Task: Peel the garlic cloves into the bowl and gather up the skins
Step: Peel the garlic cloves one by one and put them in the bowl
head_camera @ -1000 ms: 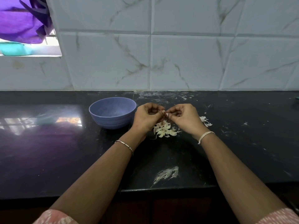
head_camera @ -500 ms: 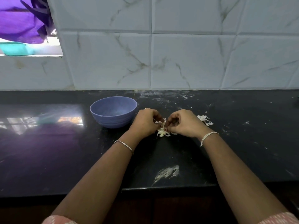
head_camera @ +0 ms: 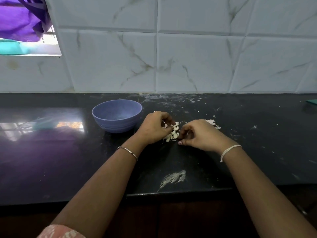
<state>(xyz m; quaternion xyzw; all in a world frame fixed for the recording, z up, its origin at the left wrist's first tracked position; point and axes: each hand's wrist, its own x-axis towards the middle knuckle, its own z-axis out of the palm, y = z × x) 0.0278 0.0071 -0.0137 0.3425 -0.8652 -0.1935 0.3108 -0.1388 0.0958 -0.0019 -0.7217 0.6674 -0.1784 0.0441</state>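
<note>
**Just one heap, one bowl, two hands at work**

One heap of pale garlic cloves and papery skins [head_camera: 172,133] lies on the polished black stone counter [head_camera: 51,160], between the two hands. The cloves overlap too much to count. The left hand [head_camera: 153,128] has its fingers curled, with thumb and fingertips pinched on a clove at the top of the heap. The right hand [head_camera: 201,134] is also curled, fingertips tucked down at the heap's right edge and thumb tip on the counter. Whether it holds anything, I cannot tell.

One round blue-violet ribbed bowl [head_camera: 116,125] stands upright just left of the left hand, close but apart from it. One smaller scatter of white skin scraps [head_camera: 214,124] lies just behind the right hand.

Each wrist wears one band: a thin metal chain bracelet [head_camera: 127,151] on the left and a white thread loop [head_camera: 229,150] on the right. One whitish powdery smear [head_camera: 173,177] marks the counter near its front edge, well short of the heap. A white marble-veined tile wall [head_camera: 188,57] stands behind. One purple cloth [head_camera: 18,19] hangs at the upper left.
</note>
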